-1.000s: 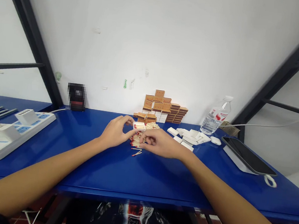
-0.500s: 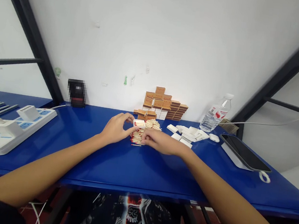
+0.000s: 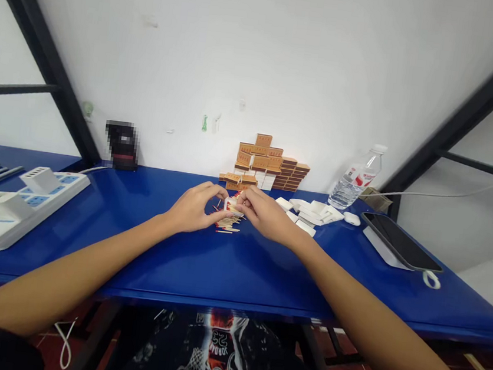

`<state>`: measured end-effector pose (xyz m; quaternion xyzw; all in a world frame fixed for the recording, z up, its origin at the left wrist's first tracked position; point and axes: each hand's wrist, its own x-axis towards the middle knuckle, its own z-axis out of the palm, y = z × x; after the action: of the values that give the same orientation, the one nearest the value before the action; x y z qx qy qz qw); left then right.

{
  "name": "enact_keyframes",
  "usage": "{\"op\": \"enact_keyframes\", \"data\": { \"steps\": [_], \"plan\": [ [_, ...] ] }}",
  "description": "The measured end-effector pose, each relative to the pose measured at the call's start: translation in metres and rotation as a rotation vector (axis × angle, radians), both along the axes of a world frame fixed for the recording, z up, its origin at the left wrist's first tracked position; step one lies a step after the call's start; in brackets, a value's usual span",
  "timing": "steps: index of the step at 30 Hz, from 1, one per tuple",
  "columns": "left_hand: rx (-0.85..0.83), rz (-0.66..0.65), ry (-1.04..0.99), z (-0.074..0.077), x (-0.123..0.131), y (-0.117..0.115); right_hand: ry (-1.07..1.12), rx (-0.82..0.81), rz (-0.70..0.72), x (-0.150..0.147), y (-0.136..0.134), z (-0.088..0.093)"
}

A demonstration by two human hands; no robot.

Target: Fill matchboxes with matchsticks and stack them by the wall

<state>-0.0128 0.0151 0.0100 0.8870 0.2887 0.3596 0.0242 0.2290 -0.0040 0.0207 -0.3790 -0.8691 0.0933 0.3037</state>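
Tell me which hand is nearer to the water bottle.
Right. The right hand is at the matchbox tray, left of the water bottle and nearer the viewer; the left hand grips the tray's left side, farther away.

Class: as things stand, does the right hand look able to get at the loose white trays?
Probably yes: the white trays lie beside the right hand with nothing standing between; the bottle stands behind them. That hand's fingers are at the tray in the left hand, so must come away first.
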Motion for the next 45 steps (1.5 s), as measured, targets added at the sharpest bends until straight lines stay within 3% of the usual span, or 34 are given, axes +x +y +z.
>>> {"op": "enact_keyframes", "data": {
  "steps": [11, 19, 24, 30, 36, 40, 45],
  "plan": [
    [-0.062, -0.031, -0.026, -0.003, 0.001, -0.001, -0.030, 0.034, -0.019, -0.003, -0.003, 0.002],
    [-0.038, 0.108, -0.191, 0.001, 0.003, -0.002, 0.128, 0.156, -0.075, 0.002, -0.002, 0.007],
    [-0.088, 0.093, -0.184, 0.002, 0.002, 0.001, 0.139, 0.029, -0.015, 0.004, 0.005, 0.002],
    [-0.086, 0.073, -0.106, 0.001, 0.000, 0.003, 0.116, 0.013, -0.004, 0.007, 0.006, -0.001],
    [-0.036, 0.193, -0.103, 0.000, -0.007, 0.011, 0.141, 0.015, -0.082, 0.004, 0.004, 0.000],
    [0.013, 0.291, -0.122, -0.001, -0.011, 0.017, -0.059, -0.104, -0.022, 0.001, 0.002, -0.003],
    [0.016, 0.291, -0.116, -0.003, -0.008, 0.015, -0.204, -0.182, 0.036, -0.003, 0.000, -0.013]
  ]
}}
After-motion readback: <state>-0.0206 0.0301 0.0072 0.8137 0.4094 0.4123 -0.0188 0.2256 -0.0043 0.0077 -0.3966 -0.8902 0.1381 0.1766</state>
